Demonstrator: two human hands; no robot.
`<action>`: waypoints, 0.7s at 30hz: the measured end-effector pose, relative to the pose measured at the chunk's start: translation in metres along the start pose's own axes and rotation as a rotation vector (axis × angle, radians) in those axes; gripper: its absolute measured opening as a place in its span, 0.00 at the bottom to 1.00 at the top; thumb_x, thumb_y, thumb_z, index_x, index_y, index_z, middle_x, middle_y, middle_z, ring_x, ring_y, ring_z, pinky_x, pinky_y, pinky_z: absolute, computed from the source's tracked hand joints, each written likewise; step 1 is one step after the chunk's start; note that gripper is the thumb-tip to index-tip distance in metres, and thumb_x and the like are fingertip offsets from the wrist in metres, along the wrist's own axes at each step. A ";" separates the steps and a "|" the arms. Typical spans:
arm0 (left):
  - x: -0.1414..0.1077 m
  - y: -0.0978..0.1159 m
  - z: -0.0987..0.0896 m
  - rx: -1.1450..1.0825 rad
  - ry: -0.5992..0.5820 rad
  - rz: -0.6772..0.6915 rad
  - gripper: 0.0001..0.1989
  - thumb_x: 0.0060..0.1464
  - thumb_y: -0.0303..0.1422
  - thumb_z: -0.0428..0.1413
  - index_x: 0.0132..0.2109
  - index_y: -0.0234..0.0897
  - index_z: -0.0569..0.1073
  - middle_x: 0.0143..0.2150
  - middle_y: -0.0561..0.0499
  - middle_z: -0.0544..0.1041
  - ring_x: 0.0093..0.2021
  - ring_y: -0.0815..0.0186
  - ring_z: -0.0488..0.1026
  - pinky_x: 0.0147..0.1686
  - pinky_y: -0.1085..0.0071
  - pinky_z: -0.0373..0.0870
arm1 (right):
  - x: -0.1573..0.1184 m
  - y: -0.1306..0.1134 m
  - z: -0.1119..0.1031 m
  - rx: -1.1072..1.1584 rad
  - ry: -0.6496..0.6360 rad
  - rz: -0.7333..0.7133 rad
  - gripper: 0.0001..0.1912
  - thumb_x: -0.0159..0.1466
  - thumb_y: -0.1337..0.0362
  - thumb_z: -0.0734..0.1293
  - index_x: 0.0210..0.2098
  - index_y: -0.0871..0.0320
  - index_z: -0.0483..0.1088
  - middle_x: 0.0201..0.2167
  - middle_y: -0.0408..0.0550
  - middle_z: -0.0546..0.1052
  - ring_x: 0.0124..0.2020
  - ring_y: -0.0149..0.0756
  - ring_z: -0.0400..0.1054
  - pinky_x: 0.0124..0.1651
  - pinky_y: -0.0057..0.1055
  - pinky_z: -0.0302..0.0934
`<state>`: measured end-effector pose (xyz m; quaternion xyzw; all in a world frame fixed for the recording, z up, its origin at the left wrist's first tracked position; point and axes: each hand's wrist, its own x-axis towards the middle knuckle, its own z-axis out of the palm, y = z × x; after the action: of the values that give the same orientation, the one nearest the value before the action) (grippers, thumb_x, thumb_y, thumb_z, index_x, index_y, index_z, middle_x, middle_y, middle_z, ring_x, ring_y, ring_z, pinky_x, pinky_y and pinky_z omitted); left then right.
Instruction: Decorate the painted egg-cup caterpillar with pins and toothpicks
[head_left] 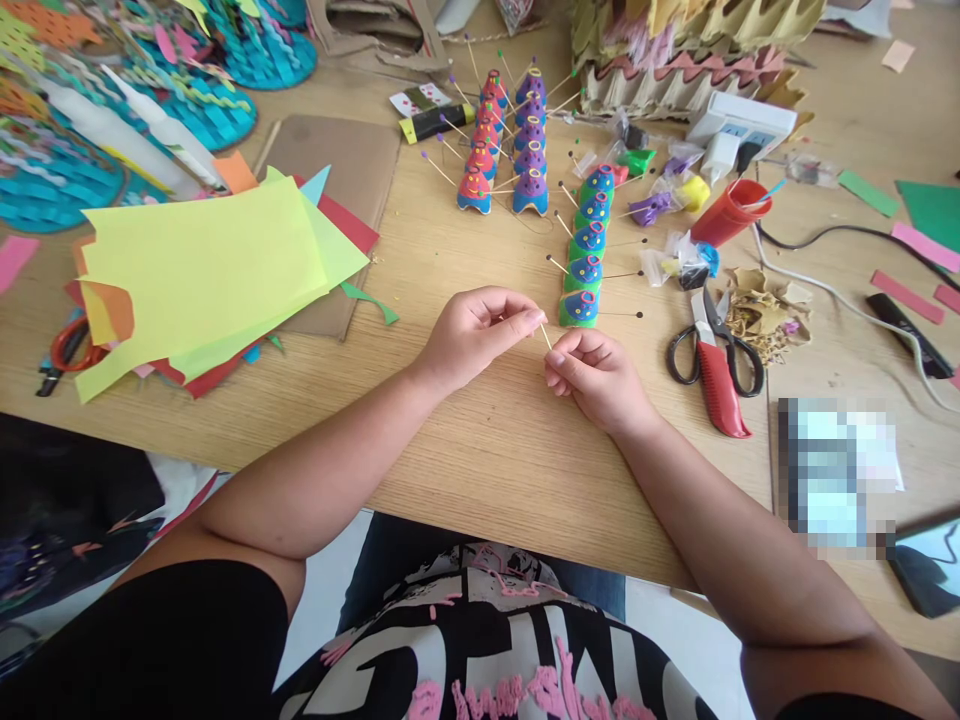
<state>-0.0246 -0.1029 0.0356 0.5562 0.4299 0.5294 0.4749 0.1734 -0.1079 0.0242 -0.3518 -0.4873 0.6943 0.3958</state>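
Note:
Between my two hands is a thin pale stick, toothpick-like, held near the table's front middle. My left hand pinches its upper end between thumb and fingertips. The lower end sits in the closed fingers of my right hand. Just beyond my right hand stands a row of blue and green egg-carton caterpillars with faces and dark-tipped sticks poking out. Farther back are a red and blue row and a purple and blue row, also with tipped sticks. What tips the held stick, if anything, is hidden by my fingers.
Red-handled scissors lie right of my right hand, near a red cup and bags of coloured clay. Coloured paper sheets pile up at left. Egg cartons are stacked at the back, and a white cable crosses the right side.

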 end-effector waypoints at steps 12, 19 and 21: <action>-0.004 0.005 0.007 0.144 0.133 0.069 0.10 0.57 0.38 0.66 0.32 0.36 0.82 0.30 0.52 0.82 0.30 0.70 0.75 0.32 0.73 0.70 | -0.001 -0.002 0.002 -0.040 0.006 0.011 0.20 0.58 0.50 0.80 0.29 0.57 0.73 0.21 0.39 0.77 0.19 0.22 0.66 0.23 0.22 0.61; 0.000 0.000 0.004 -0.005 0.081 -0.077 0.18 0.60 0.49 0.64 0.36 0.37 0.84 0.30 0.50 0.81 0.30 0.70 0.75 0.32 0.73 0.70 | 0.000 -0.001 0.000 -0.044 0.016 0.021 0.20 0.58 0.48 0.80 0.30 0.56 0.73 0.21 0.38 0.77 0.19 0.22 0.65 0.23 0.22 0.61; 0.000 0.000 0.004 -0.028 0.084 -0.093 0.20 0.62 0.50 0.62 0.35 0.37 0.84 0.29 0.50 0.81 0.30 0.71 0.74 0.31 0.73 0.69 | 0.000 -0.001 0.000 -0.042 0.014 0.019 0.20 0.58 0.49 0.80 0.29 0.56 0.73 0.21 0.38 0.77 0.19 0.22 0.65 0.23 0.22 0.61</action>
<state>-0.0210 -0.1033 0.0357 0.5061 0.4675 0.5357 0.4882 0.1735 -0.1081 0.0254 -0.3694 -0.4956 0.6853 0.3852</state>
